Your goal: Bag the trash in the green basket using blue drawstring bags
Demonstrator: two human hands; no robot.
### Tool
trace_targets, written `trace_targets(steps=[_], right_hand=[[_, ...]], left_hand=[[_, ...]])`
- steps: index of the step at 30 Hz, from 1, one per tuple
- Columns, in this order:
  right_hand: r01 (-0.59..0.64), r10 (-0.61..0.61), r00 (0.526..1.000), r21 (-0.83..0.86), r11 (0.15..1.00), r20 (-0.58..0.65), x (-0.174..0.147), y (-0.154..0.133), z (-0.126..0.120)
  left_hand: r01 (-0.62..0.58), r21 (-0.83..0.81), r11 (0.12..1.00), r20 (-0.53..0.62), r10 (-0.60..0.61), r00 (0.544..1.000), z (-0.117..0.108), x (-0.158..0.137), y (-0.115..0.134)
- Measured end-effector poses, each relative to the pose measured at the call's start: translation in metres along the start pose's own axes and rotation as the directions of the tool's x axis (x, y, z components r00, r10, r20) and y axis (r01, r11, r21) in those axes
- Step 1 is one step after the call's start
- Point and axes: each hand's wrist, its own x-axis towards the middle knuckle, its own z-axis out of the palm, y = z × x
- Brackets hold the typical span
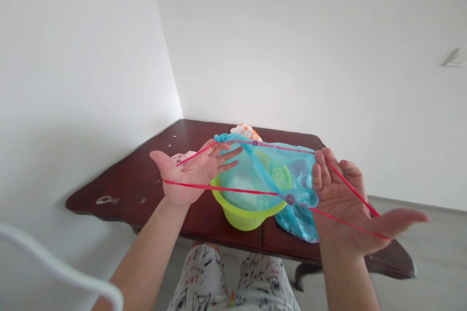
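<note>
Fingers apart, my left hand (193, 175) and right hand (343, 199) stretch red cord (237, 190); blue bag (295, 167) part-hides the basket (242, 218) near the table's (127, 180) front edge.

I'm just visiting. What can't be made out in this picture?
All in the head view:
Inside of the green basket: veiled by the blue bag.
Pink thing: partly hidden behind the left hand.
White-and-orange bundle: lower part hidden behind the blue bag.
White curved thing: blurred, cut off by the left edge.
</note>
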Motion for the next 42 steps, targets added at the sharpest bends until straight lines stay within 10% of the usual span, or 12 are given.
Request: trace_targets(steps=[5,10,14,19,27,35,42], right_hand=[[0.022,-0.019,0.998,-0.041,0.999,0.066,0.001,0.001,0.006],[0.012,-0.012,1.000,-0.030,0.999,-0.005,0.004,0.000,0.006],[0.014,-0.004,0.984,-0.056,0.998,0.180,0.008,-0.003,0.018],[-0.012,0.052,0.882,-0.088,0.996,0.468,0.017,0.003,0.046],[-0.141,0.185,0.876,-0.132,0.981,0.445,0.021,0.000,0.057],[-0.078,0.119,0.883,-0.108,0.991,0.455,0.020,-0.006,0.061],[-0.063,0.067,0.904,-0.025,0.998,0.422,0.020,-0.012,0.060]], left_hand=[[0.080,0.058,0.995,0.120,-0.087,0.989,-0.006,0.003,0.000],[-0.080,0.261,0.962,0.127,0.048,0.991,-0.023,0.011,0.000],[-0.460,0.600,0.654,0.216,0.421,0.881,-0.003,0.022,0.003],[-0.651,0.681,0.335,0.616,0.220,0.757,0.049,0.038,0.007],[-0.377,0.718,0.585,0.497,-0.051,0.866,0.060,0.035,-0.005],[-0.559,0.627,0.542,0.615,0.097,0.783,0.061,0.034,-0.014],[-0.564,0.738,0.371,0.587,0.060,0.807,0.061,0.028,-0.019]])
